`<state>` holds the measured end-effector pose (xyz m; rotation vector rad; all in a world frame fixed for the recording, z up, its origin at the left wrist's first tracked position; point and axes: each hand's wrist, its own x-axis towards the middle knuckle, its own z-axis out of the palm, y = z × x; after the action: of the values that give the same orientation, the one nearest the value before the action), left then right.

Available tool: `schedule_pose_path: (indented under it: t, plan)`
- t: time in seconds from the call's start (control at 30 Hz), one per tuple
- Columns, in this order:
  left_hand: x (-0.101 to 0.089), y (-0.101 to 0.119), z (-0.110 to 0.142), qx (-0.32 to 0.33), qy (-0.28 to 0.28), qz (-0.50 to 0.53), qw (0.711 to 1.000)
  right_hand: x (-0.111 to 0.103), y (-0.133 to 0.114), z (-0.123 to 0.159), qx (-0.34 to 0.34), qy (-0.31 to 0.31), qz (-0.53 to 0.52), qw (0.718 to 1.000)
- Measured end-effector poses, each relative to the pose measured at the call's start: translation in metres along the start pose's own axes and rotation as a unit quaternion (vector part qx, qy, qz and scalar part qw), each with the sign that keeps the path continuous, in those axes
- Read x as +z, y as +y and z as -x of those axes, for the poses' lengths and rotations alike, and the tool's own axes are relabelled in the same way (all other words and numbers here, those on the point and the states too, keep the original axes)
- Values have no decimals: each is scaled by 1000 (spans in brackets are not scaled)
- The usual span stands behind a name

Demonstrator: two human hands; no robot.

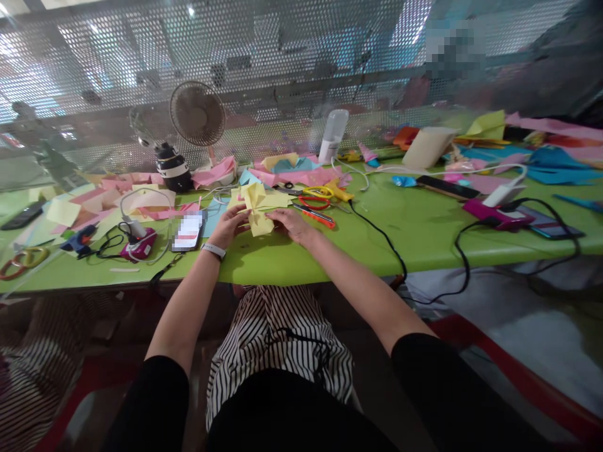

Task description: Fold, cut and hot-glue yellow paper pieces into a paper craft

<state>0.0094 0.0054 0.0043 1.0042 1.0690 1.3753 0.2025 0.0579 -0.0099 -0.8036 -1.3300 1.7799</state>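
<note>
Between my hands is a folded yellow paper piece (259, 221), with flaps standing out on several sides, just above the green table. My left hand (230, 225), a white band at its wrist, pinches the paper's left edge. From the right, my right hand (291, 225) grips its lower right side with thumb and fingers. More yellow paper (276, 199) lies right behind it. Scissors with yellow and red handles (316, 196), a red cutter knife (315, 216) and a yellow glue gun (340, 191) rest close to my right hand.
On the green table (372, 235), a phone (188, 230) and a purple power strip (139, 243) lie to the left. Behind stand a black bottle (172, 168), a fan (198, 114) and a white bottle-shaped device (333, 137). Another purple strip (499, 215) trails black cables at right.
</note>
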Motion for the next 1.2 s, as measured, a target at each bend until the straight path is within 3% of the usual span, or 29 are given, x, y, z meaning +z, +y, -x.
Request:
schedule_pose_path:
  t: [0.17, 0.4, 0.5, 0.6, 0.7, 0.77, 0.83, 0.93, 1.07, 1.2]
  plan:
    - [0, -1, 2, -5, -65, -50, 997, 0, 0, -1, 0, 11, 10, 1000]
    - [-3, -2, -4, -48, -40, -8, 998, 1, 1, 0, -7, 9, -17, 1000]
    - [-4, -6, -4, -5, -55, -75, 996, 1, 2, 0, -7, 15, -5, 1000]
    - [-4, -6, -3, 59, -46, -180, 981, -6, -2, -4, -33, 68, -2, 997]
    - [-2, 3, -3, 166, 5, -326, 931, -19, -11, -11, -96, 176, -24, 979]
    - [0, 12, -3, 223, 40, -470, 853, -27, -16, -13, -170, 230, -17, 958]
    - [3, 22, -2, 231, 46, -583, 778, -32, -18, -12, -244, 222, 34, 943]
    - [8, 35, -1, 213, 10, -669, 712, -32, -16, -9, -270, 160, 163, 935]
    - [9, 44, 3, 194, 11, -708, 679, -30, -10, -9, -231, 113, 290, 922]
    - [1, 40, 5, 179, 14, -693, 698, -31, -5, -14, -214, 117, 398, 884]
